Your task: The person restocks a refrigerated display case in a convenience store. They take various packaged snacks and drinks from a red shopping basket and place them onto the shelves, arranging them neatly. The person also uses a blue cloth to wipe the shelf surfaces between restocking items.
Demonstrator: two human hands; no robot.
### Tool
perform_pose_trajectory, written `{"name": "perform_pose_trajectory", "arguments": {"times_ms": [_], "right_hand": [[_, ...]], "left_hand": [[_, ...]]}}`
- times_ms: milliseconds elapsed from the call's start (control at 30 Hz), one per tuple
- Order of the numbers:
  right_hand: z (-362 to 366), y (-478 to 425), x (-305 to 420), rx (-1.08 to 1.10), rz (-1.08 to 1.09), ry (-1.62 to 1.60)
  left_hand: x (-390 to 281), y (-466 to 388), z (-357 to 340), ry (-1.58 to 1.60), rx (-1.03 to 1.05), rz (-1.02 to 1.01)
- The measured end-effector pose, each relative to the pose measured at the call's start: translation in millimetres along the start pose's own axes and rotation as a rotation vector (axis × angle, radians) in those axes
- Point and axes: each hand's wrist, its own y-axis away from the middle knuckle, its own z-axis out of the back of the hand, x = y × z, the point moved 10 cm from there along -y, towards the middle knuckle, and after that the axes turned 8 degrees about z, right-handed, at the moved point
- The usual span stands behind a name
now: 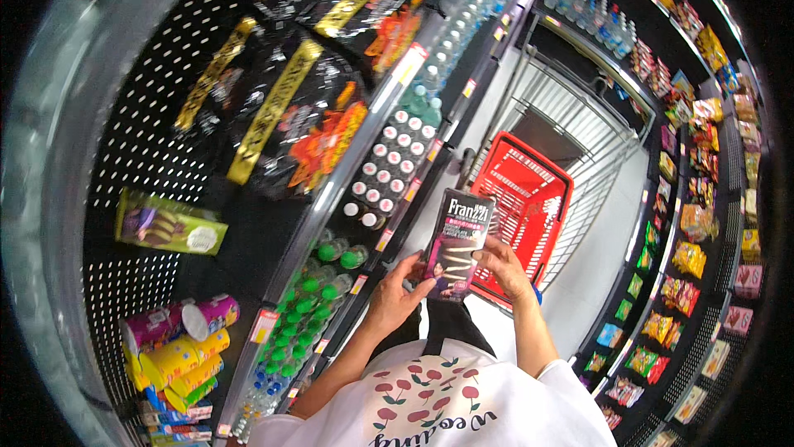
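Both hands hold a Franzzi chocolate cookie box [458, 248] upright in front of the body. My left hand [397, 292] grips its lower left edge, thumb on the front. My right hand [504, 266] holds its right edge with the fingertips. Behind the box, a red plastic shopping basket [527, 165] sits in a wire shopping cart [595, 106]. On the shelf at left, a green cookie box [170, 222] lies apart from black snack bags [279, 99] with gold bands.
Green-capped bottles [310, 307] and white-capped dark bottles [384, 168] stand on the lower left shelf. Purple and yellow snack canisters [180, 351] lie at lower left. Across the aisle, another shelf holds bagged snacks [688, 259] and clear bottles [598, 19].
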Motion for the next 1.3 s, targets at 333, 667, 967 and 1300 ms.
{"name": "perform_pose_trajectory", "arguments": {"times_ms": [333,667,967,1300], "right_hand": [[-150.5,1.8,35.3,0.291,0.23,-0.007],[-335.3,-14.2,136.7,0.558,0.606,0.398],[-437.3,-80.3,138.5,0.598,0.885,0.463],[-463.7,-109.4,111.5,0.52,0.887,0.549]], "left_hand": [[17.0,90.4,90.0,0.156,-0.348,0.009],[-20.8,171.6,200.2,0.128,-1.063,-0.275],[-3.2,156.5,285.1,0.149,-1.371,-0.276],[3.7,147.0,306.1,0.135,-1.467,-0.263]]}}
